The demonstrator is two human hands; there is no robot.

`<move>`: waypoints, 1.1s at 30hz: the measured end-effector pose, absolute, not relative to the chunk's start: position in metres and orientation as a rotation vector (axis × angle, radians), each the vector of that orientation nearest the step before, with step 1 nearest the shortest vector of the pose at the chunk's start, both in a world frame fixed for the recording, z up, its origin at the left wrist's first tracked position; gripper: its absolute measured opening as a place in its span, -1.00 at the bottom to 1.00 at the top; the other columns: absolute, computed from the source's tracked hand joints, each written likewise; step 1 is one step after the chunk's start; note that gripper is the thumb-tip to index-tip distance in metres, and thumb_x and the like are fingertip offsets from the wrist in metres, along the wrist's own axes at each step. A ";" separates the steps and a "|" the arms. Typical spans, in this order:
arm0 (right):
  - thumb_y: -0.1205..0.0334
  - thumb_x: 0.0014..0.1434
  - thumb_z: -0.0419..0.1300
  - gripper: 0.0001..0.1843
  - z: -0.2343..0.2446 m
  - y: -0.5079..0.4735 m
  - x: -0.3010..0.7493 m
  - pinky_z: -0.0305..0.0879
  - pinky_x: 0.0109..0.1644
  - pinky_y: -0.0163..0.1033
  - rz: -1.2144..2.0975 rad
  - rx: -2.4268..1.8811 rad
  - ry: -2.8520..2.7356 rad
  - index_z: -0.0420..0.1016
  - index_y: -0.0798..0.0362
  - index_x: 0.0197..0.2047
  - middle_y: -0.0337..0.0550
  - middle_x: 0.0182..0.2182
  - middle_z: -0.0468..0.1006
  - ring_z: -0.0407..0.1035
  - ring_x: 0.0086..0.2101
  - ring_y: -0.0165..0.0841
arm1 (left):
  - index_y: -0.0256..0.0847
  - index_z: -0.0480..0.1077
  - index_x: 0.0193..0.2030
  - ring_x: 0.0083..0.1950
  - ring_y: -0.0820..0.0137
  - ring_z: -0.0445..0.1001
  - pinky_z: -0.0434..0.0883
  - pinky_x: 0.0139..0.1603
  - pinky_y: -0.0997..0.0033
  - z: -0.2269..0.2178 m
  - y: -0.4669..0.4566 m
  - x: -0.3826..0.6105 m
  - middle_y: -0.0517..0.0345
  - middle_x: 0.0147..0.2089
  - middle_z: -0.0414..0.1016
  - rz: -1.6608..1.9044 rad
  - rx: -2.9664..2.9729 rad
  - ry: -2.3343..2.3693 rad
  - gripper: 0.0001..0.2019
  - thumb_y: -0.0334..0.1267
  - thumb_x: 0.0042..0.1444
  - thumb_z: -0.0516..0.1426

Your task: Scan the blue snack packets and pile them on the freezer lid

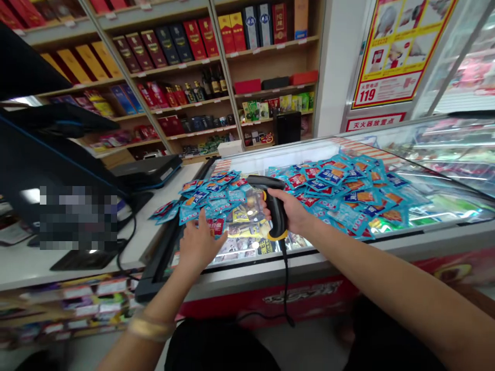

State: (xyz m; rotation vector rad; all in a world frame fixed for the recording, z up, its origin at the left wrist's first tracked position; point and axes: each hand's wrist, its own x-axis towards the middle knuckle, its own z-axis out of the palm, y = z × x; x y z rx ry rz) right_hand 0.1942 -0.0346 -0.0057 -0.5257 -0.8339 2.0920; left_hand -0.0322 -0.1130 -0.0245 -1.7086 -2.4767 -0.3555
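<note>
My right hand (292, 210) is wrapped around the handle of a black barcode scanner (276, 208) with yellow trim, its cable hanging down over the freezer's front. The scanner's head points left, above the glass lid. My left hand (199, 242) has its fingers spread at the near edge of a smaller heap of blue snack packets (216, 193). A packet with a red panel (216, 225) shows just behind that hand; whether the fingers touch it I cannot tell. A larger heap of similar blue packets (344, 193) lies to the right of the scanner.
Both heaps rest on a glass-topped chest freezer (247, 263) with goods visible inside. At the left, a white counter (170, 180) carries a dark monitor (58, 170) and a black device (147, 170). Shelves of boxes and bottles (185, 77) stand behind. The scanner cable (286, 288) loops low.
</note>
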 end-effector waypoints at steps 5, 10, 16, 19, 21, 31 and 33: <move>0.13 0.09 0.27 -0.79 -0.014 -0.023 0.189 0.22 -0.52 -0.38 2.145 -0.495 -0.850 0.40 0.09 -0.38 -0.23 -0.53 0.40 0.22 -0.57 -0.47 | -0.33 0.10 0.38 0.13 -0.04 0.43 0.38 0.17 -0.06 -0.030 -0.122 -0.037 -0.25 0.07 0.41 -0.810 -1.867 -2.308 -0.17 -0.09 -0.03 0.21; 0.15 0.11 0.23 -0.82 -0.023 -0.015 0.195 0.21 -0.55 -0.40 2.133 -0.538 -0.700 0.40 0.10 -0.36 -0.22 -0.53 0.39 0.21 -0.58 -0.48 | -0.12 0.23 0.25 0.02 0.19 0.52 0.53 -0.04 0.14 -0.021 -0.103 -0.025 -0.08 0.11 0.45 -1.935 -2.034 -2.201 -0.37 -0.07 0.00 0.18; 0.14 0.08 0.26 -0.80 -0.022 -0.016 0.199 0.20 -0.54 -0.39 2.112 -0.529 -0.684 0.39 0.09 -0.35 -0.23 -0.52 0.39 0.21 -0.58 -0.49 | -0.23 0.41 -0.16 -0.07 0.13 0.61 0.58 -0.12 0.01 -0.014 -0.048 0.004 -0.04 -0.16 0.60 -2.949 -1.792 -2.406 -0.73 -0.12 0.07 0.11; 0.14 0.09 0.24 -0.81 -0.022 -0.018 0.198 0.21 -0.54 -0.39 2.117 -0.548 -0.696 0.39 0.09 -0.35 -0.24 -0.53 0.39 0.22 -0.58 -0.49 | -0.21 0.43 -0.22 -0.08 0.13 0.61 0.58 -0.08 -0.04 -0.026 -0.033 0.011 0.03 -0.21 0.61 -2.811 -1.933 -2.332 -0.75 -0.16 -0.03 0.24; 0.13 0.10 0.24 -0.80 -0.022 -0.019 0.198 0.22 -0.53 -0.39 2.138 -0.550 -0.728 0.39 0.09 -0.34 -0.24 -0.53 0.40 0.23 -0.58 -0.49 | -0.21 0.46 -0.22 -0.07 0.11 0.61 0.59 -0.08 -0.06 -0.034 -0.029 0.012 0.04 -0.21 0.62 -2.710 -2.031 -2.290 -0.71 -0.13 -0.07 0.28; 0.11 0.13 0.26 -0.78 -0.023 -0.025 0.195 0.23 -0.51 -0.38 2.235 -0.584 -0.892 0.42 0.12 -0.34 -0.24 -0.53 0.39 0.22 -0.58 -0.50 | -0.22 0.36 -0.20 -0.04 0.16 0.62 0.54 0.04 -0.20 -0.034 -0.031 0.001 0.04 -0.21 0.58 -3.014 -1.760 -2.303 -0.73 -0.14 0.06 0.27; 0.11 0.14 0.25 -0.77 -0.024 -0.025 0.195 0.24 -0.51 -0.38 2.234 -0.609 -0.917 0.43 0.12 -0.35 -0.23 -0.52 0.40 0.22 -0.58 -0.50 | -0.22 0.33 -0.24 -0.06 0.17 0.63 0.54 0.03 -0.21 -0.034 -0.030 0.001 0.06 -0.26 0.57 -3.066 -1.688 -2.298 -0.75 -0.13 0.08 0.26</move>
